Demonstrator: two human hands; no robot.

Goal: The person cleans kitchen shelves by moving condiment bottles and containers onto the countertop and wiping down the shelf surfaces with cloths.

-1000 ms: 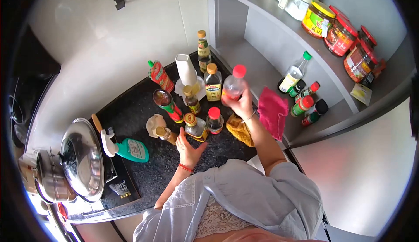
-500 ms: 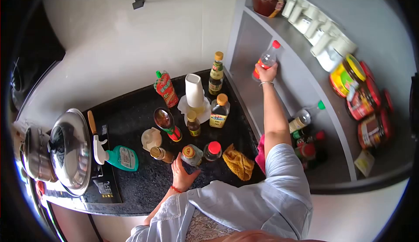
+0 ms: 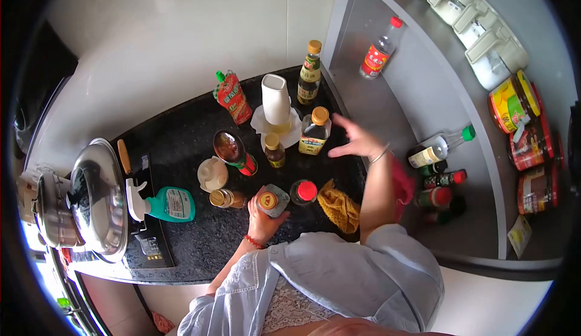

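My left hand (image 3: 264, 222) is wrapped around a glass jar (image 3: 276, 205) with a yellow-and-red lid near the front of the black counter. My right hand (image 3: 358, 140) holds nothing; its fingers are spread beside an orange-capped sauce bottle (image 3: 313, 137), apart from it. A clear bottle with a red cap and red label (image 3: 376, 59) stands in the grey shelf compartment. Close to the left hand are a red-capped dark bottle (image 3: 302, 192) and a brown spice jar (image 3: 227, 199). A small brown bottle (image 3: 274, 151) stands farther back.
A yellow cloth (image 3: 339, 207) lies at the counter's right. Toward the wall stand a white container (image 3: 275, 101), a red pouch (image 3: 232, 98) and a tall sauce bottle (image 3: 309, 74). A teal spray bottle (image 3: 172, 204) and lidded pan (image 3: 100, 200) occupy the left. Several bottles lie on the shelf (image 3: 411, 109).
My right hand has let go of the red-capped clear bottle in the shelf and moved down to the counter. My left hand has closed around the glass jar. The view has shifted slightly.
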